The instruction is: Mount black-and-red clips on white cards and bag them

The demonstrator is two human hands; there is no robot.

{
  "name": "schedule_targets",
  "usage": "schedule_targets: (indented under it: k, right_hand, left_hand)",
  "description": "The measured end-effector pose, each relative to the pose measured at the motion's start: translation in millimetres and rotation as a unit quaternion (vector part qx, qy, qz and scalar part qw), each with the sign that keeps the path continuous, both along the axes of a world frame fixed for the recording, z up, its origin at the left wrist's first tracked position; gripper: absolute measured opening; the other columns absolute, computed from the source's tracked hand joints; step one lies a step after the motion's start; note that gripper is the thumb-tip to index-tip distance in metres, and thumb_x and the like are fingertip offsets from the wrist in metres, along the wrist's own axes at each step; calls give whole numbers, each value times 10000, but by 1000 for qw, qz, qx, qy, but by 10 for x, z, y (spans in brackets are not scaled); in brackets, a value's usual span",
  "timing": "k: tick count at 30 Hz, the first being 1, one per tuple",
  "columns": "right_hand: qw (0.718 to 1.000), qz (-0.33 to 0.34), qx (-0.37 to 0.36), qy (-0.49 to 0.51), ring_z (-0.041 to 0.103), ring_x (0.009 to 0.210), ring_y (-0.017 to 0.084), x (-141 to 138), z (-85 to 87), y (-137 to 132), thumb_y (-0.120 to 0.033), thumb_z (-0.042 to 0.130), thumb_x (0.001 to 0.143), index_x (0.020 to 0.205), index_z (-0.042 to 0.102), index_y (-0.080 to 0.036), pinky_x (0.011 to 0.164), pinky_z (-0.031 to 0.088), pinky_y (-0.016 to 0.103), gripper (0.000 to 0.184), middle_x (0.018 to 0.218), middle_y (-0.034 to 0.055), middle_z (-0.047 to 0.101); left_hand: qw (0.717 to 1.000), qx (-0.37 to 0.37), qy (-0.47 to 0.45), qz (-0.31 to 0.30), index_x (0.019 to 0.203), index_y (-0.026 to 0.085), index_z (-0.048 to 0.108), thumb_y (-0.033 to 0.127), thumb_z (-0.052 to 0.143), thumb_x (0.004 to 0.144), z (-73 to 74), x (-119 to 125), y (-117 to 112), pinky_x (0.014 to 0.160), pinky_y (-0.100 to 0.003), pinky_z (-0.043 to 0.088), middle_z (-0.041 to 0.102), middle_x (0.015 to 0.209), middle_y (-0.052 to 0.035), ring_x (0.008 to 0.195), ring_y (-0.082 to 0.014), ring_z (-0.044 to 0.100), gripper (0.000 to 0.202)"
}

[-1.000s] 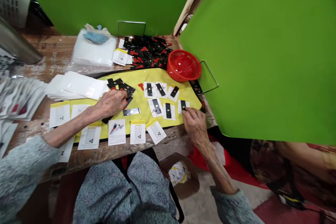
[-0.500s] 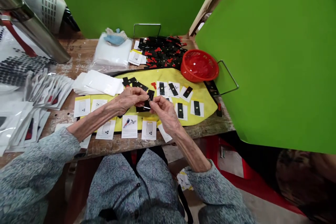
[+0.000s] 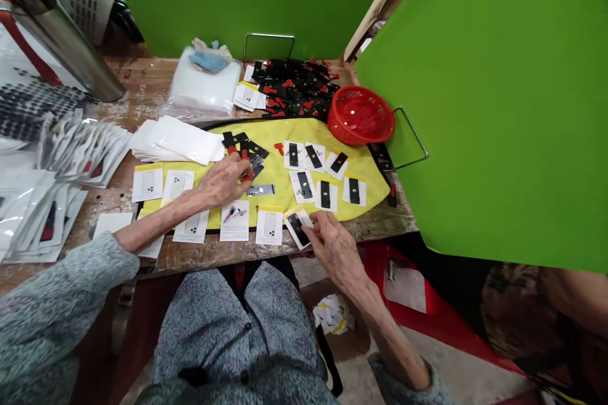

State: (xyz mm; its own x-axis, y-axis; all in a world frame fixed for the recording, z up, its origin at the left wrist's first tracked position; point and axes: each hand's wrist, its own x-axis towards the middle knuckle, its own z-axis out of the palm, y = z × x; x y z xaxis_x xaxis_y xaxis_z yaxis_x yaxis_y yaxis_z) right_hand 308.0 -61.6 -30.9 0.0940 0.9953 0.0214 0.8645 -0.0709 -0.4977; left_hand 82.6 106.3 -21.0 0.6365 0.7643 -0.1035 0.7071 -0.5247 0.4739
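My left hand (image 3: 227, 180) has its fingertips bent together at a small red plastic piece (image 3: 247, 173), beside a loose heap of flat black strips (image 3: 256, 149). A shiny strip (image 3: 261, 190) lies on the yellow cloth (image 3: 280, 193) just below those fingertips. On the right, my right hand (image 3: 335, 243) pinches the edge of a black strip (image 3: 297, 229) with a metal stud, which lies on a tilted white and yellow card (image 3: 304, 243). Further cards carrying black strips (image 3: 354, 191) lie beyond it. Printed cards without strips (image 3: 269, 226) form a row along the front.
A red plastic basket (image 3: 361, 115) stands at the back right, beside a large pile of black and red pieces (image 3: 297, 88). White sheets (image 3: 183, 139), a stack of clear bags (image 3: 204, 88) and filled packets (image 3: 90, 149) lie leftward. Green panels (image 3: 475, 107) border the table.
My hands have parted from a black piece they held together. The right moved down to the tilted card, now bearing a black strip; the left moved slightly left. A shiny strip now shows on the cloth.
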Motion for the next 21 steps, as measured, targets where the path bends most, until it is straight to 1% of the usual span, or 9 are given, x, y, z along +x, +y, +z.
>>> schedule_targets:
  k: [2, 4, 5, 7, 10, 13, 15, 18, 21]
  right_hand:
    - [999, 42, 23, -25, 577, 750, 203, -94, 37, 170, -209, 456, 931, 904, 547, -210, 655, 459, 318, 94, 857, 69, 597]
    - [991, 132, 26, -19, 564, 823, 207, -212, 70, 422, -173, 405, 953, 917, 552, -212, 742, 480, 338, 157, 894, 70, 590]
    - [984, 174, 27, -30, 550, 882, 222, -273, 74, 559, -155, 403, 949, 942, 559, -213, 801, 480, 364, 167, 918, 74, 589]
    - [973, 218, 16, -72, 518, 946, 250, -372, 51, 810, -119, 437, 915, 975, 566, -201, 855, 472, 409, 164, 970, 96, 578]
    - [968, 237, -1, -87, 497, 982, 265, -405, -37, 1053, -94, 489, 866, 951, 554, -184, 893, 461, 441, 140, 1000, 113, 556]
    - [965, 262, -25, -25, 518, 940, 233, -315, -126, 1149, -132, 525, 860, 884, 511, -208, 870, 482, 413, 81, 951, 75, 546]
    - [961, 273, -41, 11, 538, 898, 211, -253, -161, 1182, -152, 546, 851, 889, 491, -221, 837, 497, 390, 97, 928, 50, 552]
    - [962, 267, -53, 16, 555, 872, 207, -229, -157, 1232, -130, 575, 808, 900, 484, -226, 797, 500, 383, 162, 929, 43, 568]
    - [961, 269, -65, 14, 545, 824, 195, -268, -96, 1289, -87, 595, 759, 817, 467, -223, 757, 482, 354, 196, 877, 30, 565]
  left_hand:
    - [1000, 16, 11, 24, 945, 177, 611, 266, 537, 844, 38, -55, 32, 810, -371, 466, 578, 959, -86, 883, -224, 561, 154]
    - [998, 18, 45, 34, 912, 172, 610, 266, 540, 835, 64, -124, 30, 790, -369, 464, 591, 932, -87, 863, -227, 564, 140]
    - [997, 16, 66, 33, 916, 168, 609, 281, 545, 836, 68, -161, 15, 781, -368, 463, 596, 929, -91, 856, -231, 566, 153]
    - [994, 18, 104, 33, 957, 159, 603, 335, 558, 843, 60, -228, -36, 768, -372, 462, 604, 957, -107, 858, -246, 575, 215]
    - [989, 19, 138, 47, 1041, 152, 578, 388, 550, 858, 35, -292, -113, 748, -380, 459, 613, 1011, -127, 868, -268, 589, 300]
    - [986, 0, 155, 56, 1076, 150, 550, 355, 537, 861, 35, -289, -138, 726, -376, 454, 628, 991, -125, 854, -271, 602, 297]
    - [985, -5, 161, 57, 1069, 153, 539, 316, 533, 852, 48, -265, -132, 719, -372, 452, 638, 970, -120, 839, -262, 605, 272]
    - [985, -16, 155, 72, 1022, 166, 534, 295, 540, 831, 56, -230, -124, 702, -363, 452, 641, 920, -103, 813, -248, 601, 230]
    - [986, -38, 126, 100, 955, 171, 540, 276, 563, 792, 30, -209, -126, 689, -367, 447, 628, 897, -98, 813, -252, 592, 196]
